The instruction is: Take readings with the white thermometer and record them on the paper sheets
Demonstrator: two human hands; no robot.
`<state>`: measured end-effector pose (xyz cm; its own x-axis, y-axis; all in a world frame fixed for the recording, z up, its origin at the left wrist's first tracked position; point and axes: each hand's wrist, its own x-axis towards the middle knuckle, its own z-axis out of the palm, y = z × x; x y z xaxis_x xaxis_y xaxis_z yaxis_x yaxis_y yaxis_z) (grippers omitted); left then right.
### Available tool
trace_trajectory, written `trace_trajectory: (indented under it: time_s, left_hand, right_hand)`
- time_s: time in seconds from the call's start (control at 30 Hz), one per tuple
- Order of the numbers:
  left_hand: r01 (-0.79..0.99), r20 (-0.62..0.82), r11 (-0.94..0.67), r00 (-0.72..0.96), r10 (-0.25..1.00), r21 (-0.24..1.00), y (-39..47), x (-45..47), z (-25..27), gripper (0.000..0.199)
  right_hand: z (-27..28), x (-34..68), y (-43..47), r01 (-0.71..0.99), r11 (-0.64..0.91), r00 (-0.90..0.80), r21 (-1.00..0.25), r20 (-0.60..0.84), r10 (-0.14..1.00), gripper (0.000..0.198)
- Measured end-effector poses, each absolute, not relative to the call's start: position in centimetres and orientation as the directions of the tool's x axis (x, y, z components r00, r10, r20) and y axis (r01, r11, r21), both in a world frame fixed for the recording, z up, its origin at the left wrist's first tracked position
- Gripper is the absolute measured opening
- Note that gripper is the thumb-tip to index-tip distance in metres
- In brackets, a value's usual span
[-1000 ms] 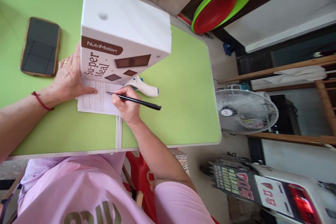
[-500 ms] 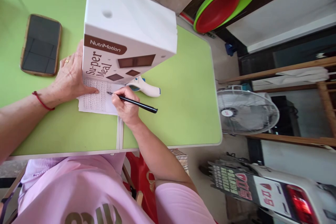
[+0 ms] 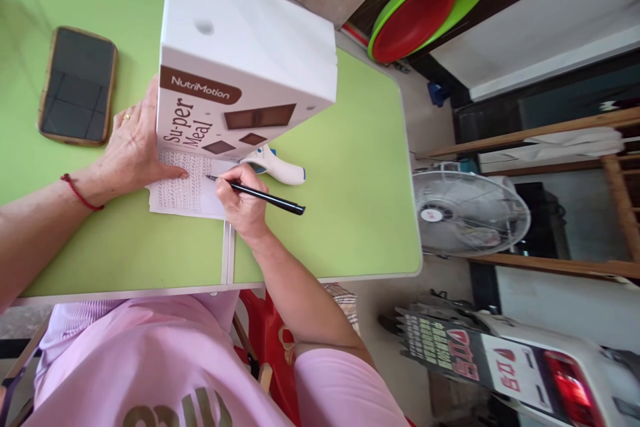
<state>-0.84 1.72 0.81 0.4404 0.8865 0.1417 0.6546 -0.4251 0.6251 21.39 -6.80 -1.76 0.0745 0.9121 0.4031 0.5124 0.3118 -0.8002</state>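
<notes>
- Paper (image 3: 187,190) lies on our tabletop (image 3: 345,167), tucked beneath the box (image 3: 240,73).
- Our right hand (image 3: 243,203) grips the pen (image 3: 260,195), tip on paper; a nudged box could smear our writing.
- Our left hand (image 3: 133,150) lies flat, pinning the paper beside the box; lifting it may let the sheet slide.

— Where are your hands?
— My left hand (image 3: 131,150) lies flat, palm down, forearm running off toward eight o'clock.
— And the other?
— My right hand (image 3: 241,203) is curled in a writing grip, forearm trailing toward five o'clock.
</notes>
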Motion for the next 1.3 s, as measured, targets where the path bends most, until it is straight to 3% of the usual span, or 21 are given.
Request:
trace_trajectory:
  time_s: [0.3,0.87,1.13,1.3]
  left_hand:
    - [0.694,0.061,-0.366,0.423,0.904,0.620,1.58,-0.44,1.62,0.108]
    - [0.661,0.107,-0.405,0.443,0.890,0.632,1.70,-0.72,1.19,0.102]
    - [0.653,0.094,-0.382,0.430,0.898,0.654,1.71,-0.57,1.32,0.105]
    - [0.658,0.059,-0.353,0.425,0.903,0.665,1.72,-0.46,1.49,0.115]
  right_hand:
    - [-1.90,21.52,-6.80,0.527,0.351,0.053,-0.774,0.442,0.895,0.018]
    - [-1.82,21.54,-6.76,0.534,0.361,0.062,-0.765,0.461,0.885,0.016]
    - [-1.57,21.50,-6.78,0.530,0.391,0.054,-0.752,0.490,0.870,0.016]
    - [-2.04,21.86,-6.80,0.519,0.331,0.101,-0.788,0.441,0.892,0.018]
